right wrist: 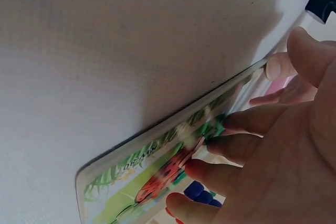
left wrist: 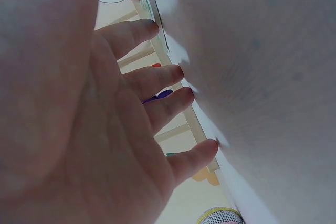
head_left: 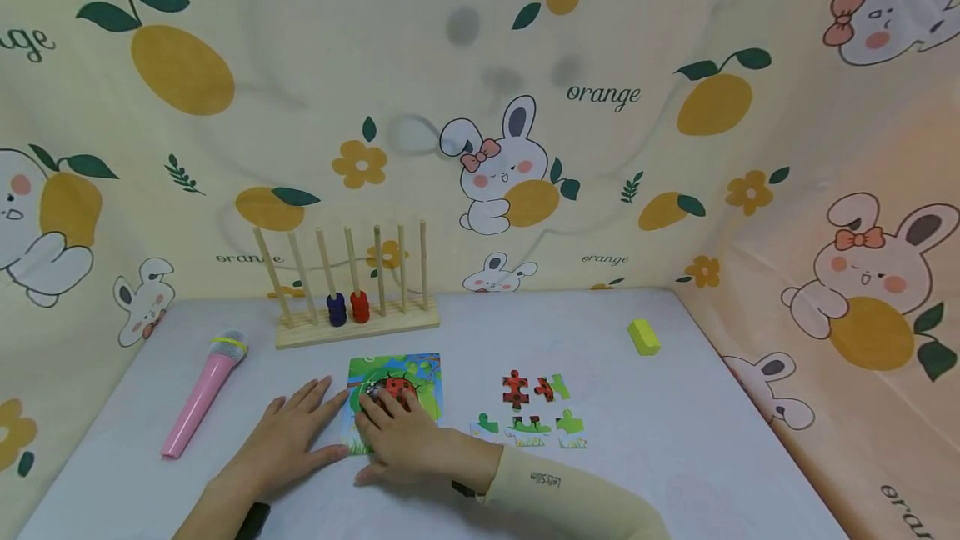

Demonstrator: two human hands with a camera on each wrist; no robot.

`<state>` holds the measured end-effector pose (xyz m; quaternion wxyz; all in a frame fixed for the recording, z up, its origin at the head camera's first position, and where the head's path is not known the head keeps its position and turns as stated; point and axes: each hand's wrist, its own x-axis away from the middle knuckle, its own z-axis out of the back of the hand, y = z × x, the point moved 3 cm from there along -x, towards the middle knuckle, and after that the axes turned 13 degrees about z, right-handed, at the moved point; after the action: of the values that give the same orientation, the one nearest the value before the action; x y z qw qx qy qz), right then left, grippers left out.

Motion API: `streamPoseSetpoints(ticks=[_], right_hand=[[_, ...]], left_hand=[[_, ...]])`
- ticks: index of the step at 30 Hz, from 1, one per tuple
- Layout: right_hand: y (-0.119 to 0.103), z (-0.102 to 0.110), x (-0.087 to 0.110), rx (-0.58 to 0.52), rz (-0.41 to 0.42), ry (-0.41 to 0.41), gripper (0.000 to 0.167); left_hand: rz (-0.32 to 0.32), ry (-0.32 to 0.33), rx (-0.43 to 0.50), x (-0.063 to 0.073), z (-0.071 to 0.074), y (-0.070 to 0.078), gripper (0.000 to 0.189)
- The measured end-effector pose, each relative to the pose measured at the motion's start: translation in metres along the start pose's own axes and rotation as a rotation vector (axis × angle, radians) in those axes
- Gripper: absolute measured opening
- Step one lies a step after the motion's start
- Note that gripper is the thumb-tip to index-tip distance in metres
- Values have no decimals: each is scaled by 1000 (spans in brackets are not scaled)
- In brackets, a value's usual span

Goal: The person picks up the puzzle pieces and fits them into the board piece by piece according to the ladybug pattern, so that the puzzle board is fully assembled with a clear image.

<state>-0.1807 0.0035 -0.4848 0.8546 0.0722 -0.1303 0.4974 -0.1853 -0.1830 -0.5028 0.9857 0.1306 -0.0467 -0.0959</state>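
Observation:
A square ladybug puzzle board [head_left: 430,369] lies flat on the table in the head view. My right hand [head_left: 405,438] is over it, with extended fingertips touching the ladybug picture, as the right wrist view shows along the board's surface [right wrist: 118,190]. At the board's left edge is my left hand [head_left: 288,442], its fingers spread and their tips down by the tabletop, thumb and forefinger close to the board's side. Neither hand grips anything. Several loose jigsaw pieces [head_left: 515,390] lie right of the board, some with ladybug red, others green; my right forearm passes just below them.
Behind the board stands a wooden peg rack [head_left: 375,330] with blue beads [head_left: 337,310] and red beads [head_left: 360,307] on two pegs. A pink toy microphone [head_left: 198,407] lies at the left, a yellow-green block [head_left: 643,337] at the back right. Patterned cloth surrounds the table.

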Motion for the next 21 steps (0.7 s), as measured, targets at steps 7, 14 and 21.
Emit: streamPoseSetpoints(ticks=[7,14,21], right_hand=[[1,1,-1,-17,5,3,84],[8,3,-1,-67,4,9,84],[21,11,10,-85,-17,73,79]], left_hand=[[6,-5,-1,0,1,1,84],[-3,1,-5,0,2,1,85],[-11,12,-6,0,2,1,85]])
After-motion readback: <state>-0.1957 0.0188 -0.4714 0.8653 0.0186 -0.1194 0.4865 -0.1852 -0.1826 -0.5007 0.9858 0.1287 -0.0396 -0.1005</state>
